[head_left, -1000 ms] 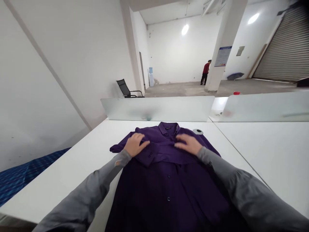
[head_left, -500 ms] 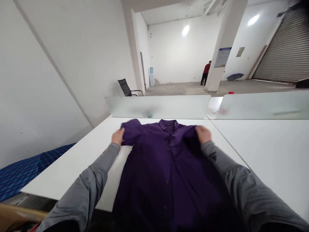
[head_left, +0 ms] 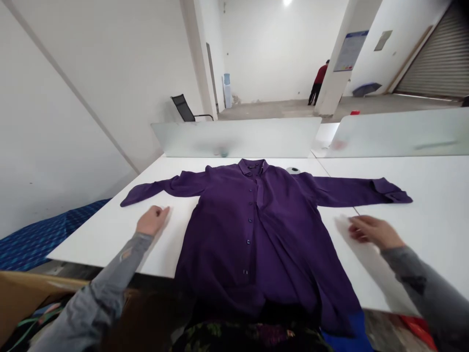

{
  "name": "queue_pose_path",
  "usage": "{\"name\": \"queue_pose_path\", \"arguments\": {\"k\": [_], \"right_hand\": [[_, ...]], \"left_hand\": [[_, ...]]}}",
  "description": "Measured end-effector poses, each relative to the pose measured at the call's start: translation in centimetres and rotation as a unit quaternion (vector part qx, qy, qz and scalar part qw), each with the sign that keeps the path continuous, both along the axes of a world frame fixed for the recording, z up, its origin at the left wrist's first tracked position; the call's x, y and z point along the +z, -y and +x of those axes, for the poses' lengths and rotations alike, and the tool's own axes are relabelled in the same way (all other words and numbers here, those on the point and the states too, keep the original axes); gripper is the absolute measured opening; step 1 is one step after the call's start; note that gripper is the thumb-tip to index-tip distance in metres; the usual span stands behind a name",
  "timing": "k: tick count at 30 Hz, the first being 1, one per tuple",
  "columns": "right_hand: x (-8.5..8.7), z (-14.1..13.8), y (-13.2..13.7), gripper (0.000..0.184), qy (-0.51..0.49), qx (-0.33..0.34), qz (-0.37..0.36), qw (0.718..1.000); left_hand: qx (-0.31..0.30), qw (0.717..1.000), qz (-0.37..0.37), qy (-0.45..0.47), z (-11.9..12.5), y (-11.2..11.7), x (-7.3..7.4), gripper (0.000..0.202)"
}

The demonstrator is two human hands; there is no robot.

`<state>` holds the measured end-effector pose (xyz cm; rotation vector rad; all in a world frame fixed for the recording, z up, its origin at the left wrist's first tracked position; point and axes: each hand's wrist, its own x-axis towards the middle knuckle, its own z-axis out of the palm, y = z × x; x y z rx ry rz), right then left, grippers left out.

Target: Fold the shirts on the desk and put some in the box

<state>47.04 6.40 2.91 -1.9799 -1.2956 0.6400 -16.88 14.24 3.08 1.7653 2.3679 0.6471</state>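
Note:
A dark purple button-up shirt (head_left: pixel 252 230) lies flat, front up, on the white table (head_left: pixel 110 230), both sleeves spread out to the sides and its hem hanging over the near edge. My left hand (head_left: pixel 152 220) hovers just below the left sleeve, fingers curled in with nothing visible in them. My right hand (head_left: pixel 370 231) is over the bare table below the right sleeve, fingers loosely curled and slightly blurred, holding nothing.
Frosted divider panels (head_left: pixel 238 138) stand along the table's far edge. A small round grey object (head_left: pixel 292 170) sits by the shirt's right shoulder. A black chair (head_left: pixel 183 108) and a person in red (head_left: pixel 318 83) are far behind. A cardboard box (head_left: pixel 25 298) is at lower left.
Both hands drew the folded sleeves outward and let them go; the sleeves now lie stretched across the table. The hands have pulled back toward me, and the view has tilted downward.

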Motion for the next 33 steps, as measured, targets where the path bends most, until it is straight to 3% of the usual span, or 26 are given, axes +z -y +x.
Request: {"name": "queue_pose_path", "arguments": {"k": [1, 3, 7, 11, 15, 18, 21, 23, 25, 27, 29, 31, 33], "right_hand": [[-0.6, -2.2, 1.7, 0.042, -0.022, 0.05, -0.031, 0.998], [-1.1, -6.9, 5.3, 0.042, 0.043, 0.144, 0.001, 0.989], [-1.3, -13.8, 10.8, 0.041, 0.238, 0.176, 0.124, 0.947], [-2.0, -15.7, 12.2, 0.019, 0.414, 0.176, 0.112, 0.886], [-1.6, -15.3, 12.0, 0.016, 0.451, 0.168, 0.109, 0.87], [0.0, -15.8, 12.0, 0.023, 0.424, 0.129, 0.118, 0.889], [1.9, -18.4, 12.6, 0.028, 0.307, 0.121, 0.134, 0.934], [2.6, -21.0, 13.1, 0.028, 0.169, 0.214, 0.158, 0.949], [2.7, -23.3, 13.3, 0.029, 0.035, 0.361, 0.143, 0.921], [2.2, -24.1, 12.8, 0.032, -0.021, 0.424, 0.121, 0.897], [1.5, -22.8, 11.5, 0.034, 0.038, 0.338, 0.152, 0.928], [0.7, -19.8, 9.8, 0.033, 0.188, 0.167, 0.173, 0.952], [0.0, -16.2, 8.3, 0.034, 0.34, 0.047, 0.109, 0.933]], "left_hand": [[-0.024, 1.0, -0.018, -0.003, 1.4, 1.6, -0.9, 0.033], [-0.085, 0.995, -0.045, 0.007, 4.2, 5.2, -2.0, 0.038], [-0.148, 0.987, -0.068, 0.003, 8.5, 11.7, -2.1, 0.045], [-0.125, 0.99, -0.045, -0.05, 9.2, 15.8, -2.3, 0.038], [-0.035, 0.999, 0.007, -0.013, 7.7, 17.9, -4.0, 0.041], [0.01, 0.998, 0.034, 0.043, 6.3, 18.5, -5.5, 0.039], [-0.003, 0.997, 0.053, 0.056, 6.1, 19.0, -6.4, 0.038], [-0.005, 0.994, 0.108, 0.015, 6.7, 19.5, -6.4, 0.034], [-0.026, 0.981, 0.19, -0.033, 8.0, 20.2, -6.0, 0.025], [-0.098, 0.963, 0.245, -0.051, 9.9, 20.8, -5.5, 0.017], [-0.189, 0.949, 0.249, -0.05, 12.0, 21.1, -5.1, 0.014], [-0.253, 0.939, 0.227, -0.057, 14.2, 20.9, -5.0, 0.02], [-0.279, 0.936, 0.201, -0.079, 16.2, 20.2, -4.8, 0.028]]}}
